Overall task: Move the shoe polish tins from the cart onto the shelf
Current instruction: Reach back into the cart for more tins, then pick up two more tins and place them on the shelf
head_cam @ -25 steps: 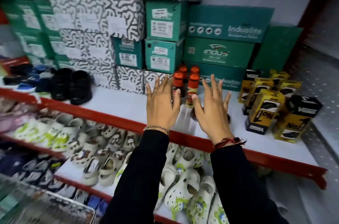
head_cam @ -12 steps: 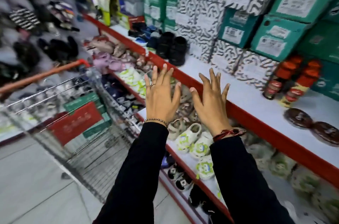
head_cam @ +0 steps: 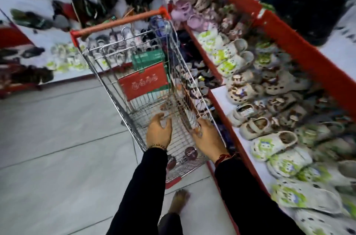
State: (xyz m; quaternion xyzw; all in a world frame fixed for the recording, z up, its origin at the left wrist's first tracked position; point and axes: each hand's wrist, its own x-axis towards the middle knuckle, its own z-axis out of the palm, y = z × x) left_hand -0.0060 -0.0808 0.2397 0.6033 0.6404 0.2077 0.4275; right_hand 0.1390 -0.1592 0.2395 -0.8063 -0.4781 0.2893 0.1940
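The wire shopping cart [head_cam: 107,75] with a red handle stands on the floor below me, against the shelving. Round dark brown shoe polish tins lie on its mesh bottom: one [head_cam: 190,153] near my right wrist, another [head_cam: 171,160] by my left sleeve, and a blurred one [head_cam: 163,106] further in. My left hand [head_cam: 159,132] reaches down into the cart, fingers apart and curled, holding nothing. My right hand [head_cam: 207,137] is at the cart's right wall, fingers spread, with nothing visibly in it. The red-edged upper shelf [head_cam: 289,38] runs along the right.
A red box [head_cam: 144,82] and a green box [head_cam: 148,58] stand in the far half of the cart. Lower shelves on the right hold several white and green clogs [head_cam: 273,144]. Black furry slippers [head_cam: 312,9] sit on the upper shelf. My foot [head_cam: 179,202] is on the grey tiles.
My view has swung from the shelf down and left to the cart. Both hands have dropped from over the shelf into the cart's near end, still empty.
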